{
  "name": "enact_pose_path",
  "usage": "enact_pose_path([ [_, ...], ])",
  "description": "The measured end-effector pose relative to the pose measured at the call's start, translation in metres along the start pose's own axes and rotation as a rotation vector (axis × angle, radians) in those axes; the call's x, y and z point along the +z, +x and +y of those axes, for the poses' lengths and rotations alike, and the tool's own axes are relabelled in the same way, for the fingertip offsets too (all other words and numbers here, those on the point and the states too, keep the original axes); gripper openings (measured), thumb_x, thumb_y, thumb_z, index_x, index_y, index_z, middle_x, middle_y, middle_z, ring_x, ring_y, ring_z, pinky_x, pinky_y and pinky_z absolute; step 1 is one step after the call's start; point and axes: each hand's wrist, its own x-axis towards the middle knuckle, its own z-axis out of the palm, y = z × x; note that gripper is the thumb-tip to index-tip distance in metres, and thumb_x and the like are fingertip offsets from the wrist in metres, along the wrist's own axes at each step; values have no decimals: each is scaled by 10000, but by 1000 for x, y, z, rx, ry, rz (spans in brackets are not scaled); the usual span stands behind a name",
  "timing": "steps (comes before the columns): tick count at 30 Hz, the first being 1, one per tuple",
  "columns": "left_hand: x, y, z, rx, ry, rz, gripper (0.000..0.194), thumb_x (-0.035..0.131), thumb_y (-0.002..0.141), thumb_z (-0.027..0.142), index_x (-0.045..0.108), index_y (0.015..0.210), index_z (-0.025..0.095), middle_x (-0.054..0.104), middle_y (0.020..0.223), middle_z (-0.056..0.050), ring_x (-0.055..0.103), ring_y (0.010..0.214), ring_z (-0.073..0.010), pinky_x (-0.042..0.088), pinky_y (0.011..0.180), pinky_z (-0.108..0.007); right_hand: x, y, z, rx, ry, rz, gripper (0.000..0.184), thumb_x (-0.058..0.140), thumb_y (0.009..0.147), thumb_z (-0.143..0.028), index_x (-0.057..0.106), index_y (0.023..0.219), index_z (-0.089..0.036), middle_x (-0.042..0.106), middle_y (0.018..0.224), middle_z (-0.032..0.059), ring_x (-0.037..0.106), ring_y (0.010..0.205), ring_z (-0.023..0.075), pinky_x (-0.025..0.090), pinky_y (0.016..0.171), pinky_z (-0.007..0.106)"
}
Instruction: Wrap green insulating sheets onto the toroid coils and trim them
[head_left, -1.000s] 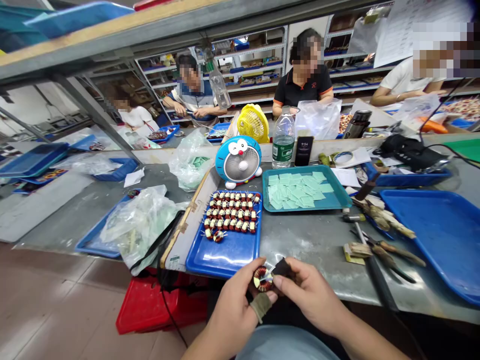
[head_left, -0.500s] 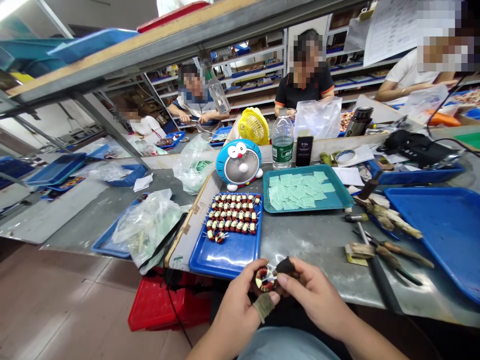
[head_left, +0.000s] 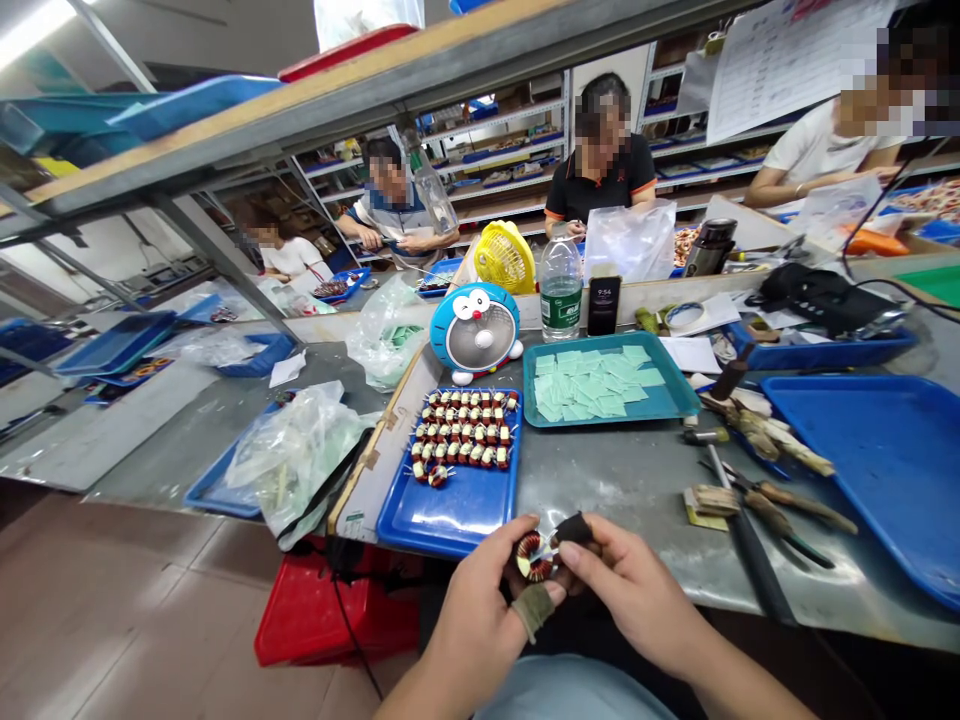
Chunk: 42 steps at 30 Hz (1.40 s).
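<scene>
Left hand: the left hand [head_left: 480, 600] is curling around a wire-wound toroid coil [head_left: 534, 556], pinching it between thumb and fingers, with a tan cloth finger wrap [head_left: 532, 611] sitting on one finger.

Right hand: the right hand [head_left: 637, 600] is nearly closed, pinching a small black piece [head_left: 574, 528] right beside the coil; what that piece is, the blur and size hide.

Coil: it is being held up in both hands, just in front of a blue tray [head_left: 450, 515] and above the bench's near edge.

Progress: several neat rows of matching coils [head_left: 461, 430] are filling the far part of the tray, while its near part is showing bare blue. A loose pile of pale green paper squares [head_left: 589, 380] is lying in a teal tray [head_left: 675, 405].

Rest: side cutters [head_left: 780, 510] are lying on the metal bench top [head_left: 622, 470] near a large blue tray [head_left: 862, 470]. Beyond, a Doraemon-shaped fan [head_left: 475, 327] and a water bottle [head_left: 560, 290] are standing, and a co-worker [head_left: 600, 170] is sitting across the bench.
</scene>
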Motion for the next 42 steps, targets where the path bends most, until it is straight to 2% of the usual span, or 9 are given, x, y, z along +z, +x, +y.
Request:
enact_pose_path([
  [7, -3, -1, -2, -19, -63, -9, 564, 743, 837, 349, 580, 1354, 191, 714, 1160, -92, 688, 822, -185, 581, 755, -283, 4, 0, 2, 0, -11, 9, 316, 590, 985, -481, 631, 971, -168, 682, 877, 31, 623, 802, 170, 499, 742, 300],
  [11, -5, -2, -2, 0, -92, 11, 577, 775, 812, 333, 592, 1340, 187, 709, 1197, -93, 699, 997, -219, 560, 915, -302, 7, 2, 3, 6, -7, 9, 306, 583, 992, -472, 628, 982, -169, 694, 907, 39, 629, 809, 167, 500, 749, 301],
  [13, -5, -1, -2, 3, -116, 2, 580, 773, 817, 340, 588, 1345, 192, 711, 1201, -93, 702, 1018, -224, 556, 942, -311, 7, 3, 3, 10, -2, 5, 303, 587, 990, -470, 630, 984, -170, 695, 902, 38, 636, 815, 170, 504, 752, 301],
  [20, -8, -3, -3, -2, -102, -17, 597, 765, 820, 354, 578, 1360, 179, 730, 1166, -101, 719, 977, -233, 574, 918, -321, 10, 5, 2, 23, 15, 3, 299, 595, 987, -463, 638, 984, -167, 704, 888, 39, 642, 800, 162, 508, 748, 295],
  [32, -9, -4, 0, 32, -98, -22, 566, 784, 812, 377, 593, 1319, 216, 744, 1109, -57, 724, 915, -197, 576, 851, -266, 15, 7, 7, 83, 210, -13, 291, 658, 950, -459, 658, 977, -168, 724, 863, 30, 642, 725, 130, 517, 689, 254],
  [38, -7, -3, -6, 38, -46, -31, 589, 770, 827, 402, 578, 1347, 203, 735, 1178, -93, 725, 1015, -232, 573, 932, -308, 15, 7, 6, 86, 241, -5, 289, 676, 940, -458, 667, 965, -170, 702, 799, 7, 650, 707, 118, 518, 679, 231],
  [42, -5, -2, -9, 52, -30, -28, 591, 771, 831, 410, 579, 1352, 211, 729, 1208, -103, 719, 1062, -244, 561, 983, -334, 14, 8, 5, 85, 223, 4, 293, 671, 942, -459, 664, 965, -166, 710, 831, 19, 649, 707, 121, 524, 686, 243],
])
